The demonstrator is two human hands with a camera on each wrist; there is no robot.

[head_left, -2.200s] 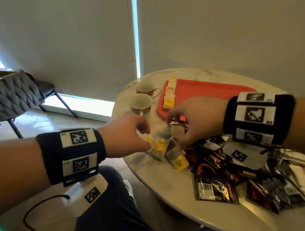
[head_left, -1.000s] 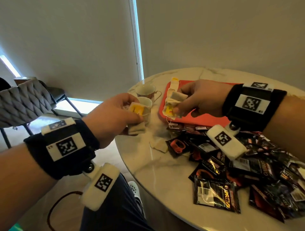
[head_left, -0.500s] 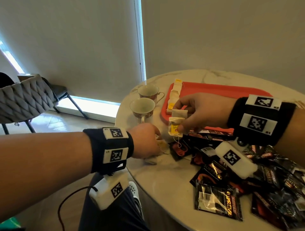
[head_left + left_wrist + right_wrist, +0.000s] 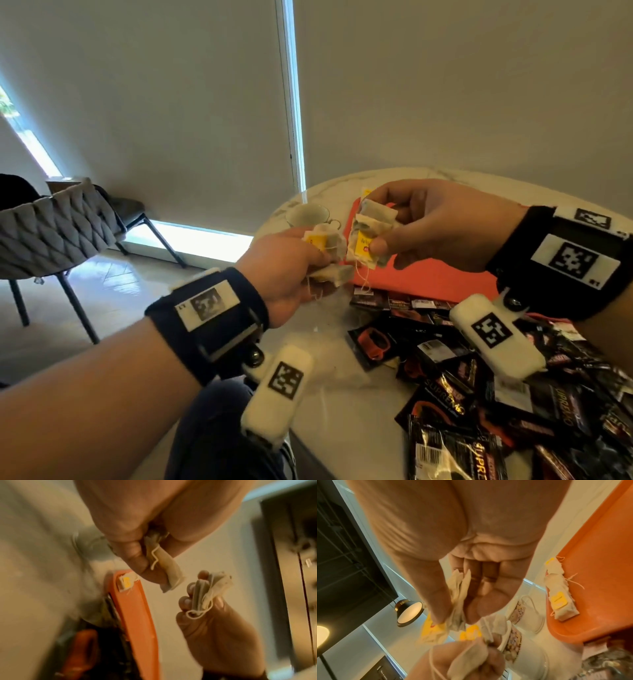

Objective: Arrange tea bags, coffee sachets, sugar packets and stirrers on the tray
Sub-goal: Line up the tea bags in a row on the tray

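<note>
Both hands meet above the table's (image 4: 329,425) near-left edge, the left hand's (image 4: 284,274) tea bags (image 4: 329,253) just left of the right hand's (image 4: 442,226) bunch (image 4: 371,236). Under and behind the grips lies the tray (image 4: 424,284), more tea bags (image 4: 559,592) along its left rim. A cup (image 4: 308,214) stands behind the grips; coffee sachets (image 4: 496,394) lie in front, to the right.

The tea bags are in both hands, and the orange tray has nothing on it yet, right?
Not quite. Both hands, left hand and right hand, do hold tea bags, but the orange tray already has tea bags on it; the right wrist view shows them along its edge.
</note>
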